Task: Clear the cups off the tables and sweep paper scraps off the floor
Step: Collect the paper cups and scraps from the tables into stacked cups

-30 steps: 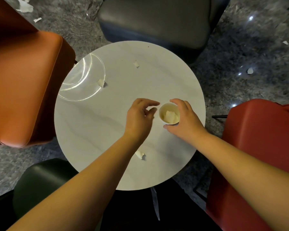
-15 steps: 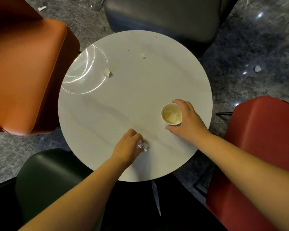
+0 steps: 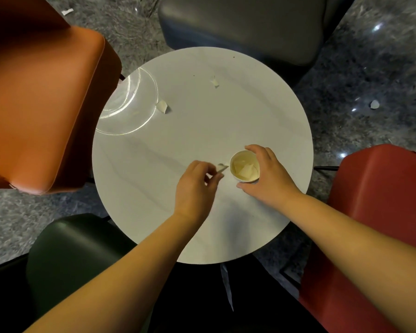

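A small white paper cup [image 3: 245, 166] stands upright on the round white table [image 3: 168, 145], with paper scraps inside it. My right hand [image 3: 265, 175] grips the cup from its right side, thumb and fingers curled round it. My left hand [image 3: 194, 186] pinches a white paper scrap [image 3: 222, 168] just left of the cup's rim. Two more scraps lie on the table: one [image 3: 162, 106] at the left middle and one [image 3: 215, 82] toward the far side.
Four seats ring the table: orange [image 3: 39, 104] at left, grey [image 3: 245, 22] beyond, red [image 3: 375, 212] at right, dark green [image 3: 72, 255] at near left. Paper scraps [image 3: 374, 104] dot the dark marble floor, another [image 3: 67, 11] at top left.
My left hand dropped to the table's near edge, picked up the scrap there, and has brought it up beside the cup. My right hand kept its hold on the cup.
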The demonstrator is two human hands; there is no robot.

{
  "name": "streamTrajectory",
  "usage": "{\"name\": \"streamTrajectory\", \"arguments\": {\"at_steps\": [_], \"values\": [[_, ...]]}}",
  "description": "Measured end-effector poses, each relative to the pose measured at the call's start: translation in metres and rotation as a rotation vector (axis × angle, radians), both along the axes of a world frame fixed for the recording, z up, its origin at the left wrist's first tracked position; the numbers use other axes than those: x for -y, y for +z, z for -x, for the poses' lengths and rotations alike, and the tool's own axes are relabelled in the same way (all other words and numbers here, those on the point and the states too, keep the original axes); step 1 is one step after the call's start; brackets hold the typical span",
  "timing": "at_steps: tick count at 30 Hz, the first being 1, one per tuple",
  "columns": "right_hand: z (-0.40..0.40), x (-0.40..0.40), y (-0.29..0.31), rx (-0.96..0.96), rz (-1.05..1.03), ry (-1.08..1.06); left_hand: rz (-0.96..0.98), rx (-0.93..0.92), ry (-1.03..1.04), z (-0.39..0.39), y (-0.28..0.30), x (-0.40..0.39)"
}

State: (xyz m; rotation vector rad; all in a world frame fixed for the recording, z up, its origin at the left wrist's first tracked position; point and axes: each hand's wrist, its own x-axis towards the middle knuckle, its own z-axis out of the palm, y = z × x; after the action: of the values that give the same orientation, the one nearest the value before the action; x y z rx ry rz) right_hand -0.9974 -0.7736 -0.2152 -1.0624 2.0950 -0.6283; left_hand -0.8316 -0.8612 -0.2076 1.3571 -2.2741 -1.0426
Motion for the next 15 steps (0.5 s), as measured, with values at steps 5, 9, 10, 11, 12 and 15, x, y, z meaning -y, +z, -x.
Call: {"name": "streamTrajectory", "arguments": {"at_steps": [5, 9, 10, 11, 12, 15], "values": [[-0.007, 0.019, 0.009, 0.003, 0.007, 0.004, 0.132, 0.001, -0.213, 0.016, 0.023, 0.017], [-0.008, 0.031, 0.012, 0.011, 0.022, -0.011, 0.071, -0.007, -0.109, 0.007, 0.021, 0.046], [-0.008, 0.034, 0.013, 0.011, 0.025, -0.017, 0.049, -0.016, -0.053, 0.003, 0.018, 0.058], [-0.008, 0.037, 0.013, 0.009, 0.029, -0.025, 0.026, -0.014, 0.003, -0.001, 0.013, 0.070], [-0.007, 0.041, 0.013, 0.008, 0.034, -0.033, 0.004, -0.002, 0.056, -0.005, 0.009, 0.084], [-0.007, 0.055, 0.013, 0.007, 0.053, -0.060, -0.051, 0.079, 0.184, -0.011, -0.010, 0.131]]}}
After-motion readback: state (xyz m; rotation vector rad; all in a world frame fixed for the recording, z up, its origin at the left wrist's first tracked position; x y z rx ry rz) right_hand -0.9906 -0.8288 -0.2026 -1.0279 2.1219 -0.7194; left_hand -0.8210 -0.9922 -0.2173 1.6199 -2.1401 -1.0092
